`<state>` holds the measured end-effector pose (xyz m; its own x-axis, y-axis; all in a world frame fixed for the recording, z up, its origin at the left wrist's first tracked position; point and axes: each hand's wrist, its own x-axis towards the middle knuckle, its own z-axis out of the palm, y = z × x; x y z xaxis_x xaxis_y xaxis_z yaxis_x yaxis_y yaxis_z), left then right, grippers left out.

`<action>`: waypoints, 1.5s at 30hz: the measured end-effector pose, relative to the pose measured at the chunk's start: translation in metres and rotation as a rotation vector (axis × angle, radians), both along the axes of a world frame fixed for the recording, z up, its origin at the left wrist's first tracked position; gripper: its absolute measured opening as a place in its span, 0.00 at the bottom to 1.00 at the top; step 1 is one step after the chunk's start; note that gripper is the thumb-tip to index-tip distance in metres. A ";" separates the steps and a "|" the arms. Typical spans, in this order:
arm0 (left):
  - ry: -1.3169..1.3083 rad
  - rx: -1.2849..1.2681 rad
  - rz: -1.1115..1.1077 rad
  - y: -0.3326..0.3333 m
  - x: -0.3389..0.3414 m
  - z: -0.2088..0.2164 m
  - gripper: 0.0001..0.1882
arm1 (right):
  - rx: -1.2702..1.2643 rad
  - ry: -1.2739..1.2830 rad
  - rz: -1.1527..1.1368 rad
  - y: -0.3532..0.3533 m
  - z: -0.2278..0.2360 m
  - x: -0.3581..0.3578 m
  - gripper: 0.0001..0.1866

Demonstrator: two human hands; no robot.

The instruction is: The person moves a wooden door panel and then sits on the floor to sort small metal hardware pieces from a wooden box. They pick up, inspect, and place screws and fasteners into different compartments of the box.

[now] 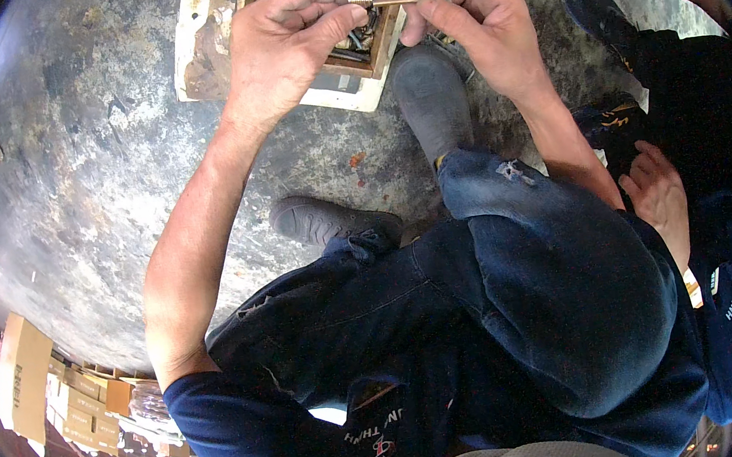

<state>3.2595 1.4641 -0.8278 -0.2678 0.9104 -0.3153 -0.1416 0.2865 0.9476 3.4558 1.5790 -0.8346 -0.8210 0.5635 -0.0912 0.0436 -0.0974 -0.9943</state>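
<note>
A slim metal rod (392,2) is held nearly level at 12 o'clock; its thin shaft is brass-coloured, and its thicker end, on the left, is ridged and darker. The left hand (295,42) pinches the ridged end between thumb and forefinger, while the right hand (488,29), toward 1 o'clock, pinches the thin end, fingertips nearly together.

The concrete floor (103,141) is mottled grey — worn and stained — with two grey shoes (431,99) on it, one near the centre, one toward 1 o'clock. Cardboard boxes (84,409) are stacked at 8 o'clock; at 3 o'clock is a co-worker (709,144) in dark clothes.

Below the hands, at 12 o'clock, a divided wooden tray (385,46) sits on a stained white base (351,98); its compartments hold loose metal pieces, too jumbled to tell apart
</note>
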 end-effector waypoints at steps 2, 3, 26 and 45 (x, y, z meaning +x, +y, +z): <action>0.071 -0.003 -0.028 0.000 0.000 0.007 0.13 | -0.012 -0.014 -0.044 -0.002 0.003 -0.002 0.09; 0.112 -0.003 -0.040 0.000 -0.001 0.010 0.13 | -0.016 -0.016 -0.064 -0.003 0.003 -0.004 0.09; 0.006 -0.114 -0.029 -0.018 -0.017 0.037 0.14 | 0.625 -0.266 -0.102 -0.030 0.016 -0.027 0.08; 0.000 -0.161 -0.018 -0.014 -0.004 0.034 0.19 | 0.786 -0.138 -0.159 -0.039 0.011 -0.018 0.09</action>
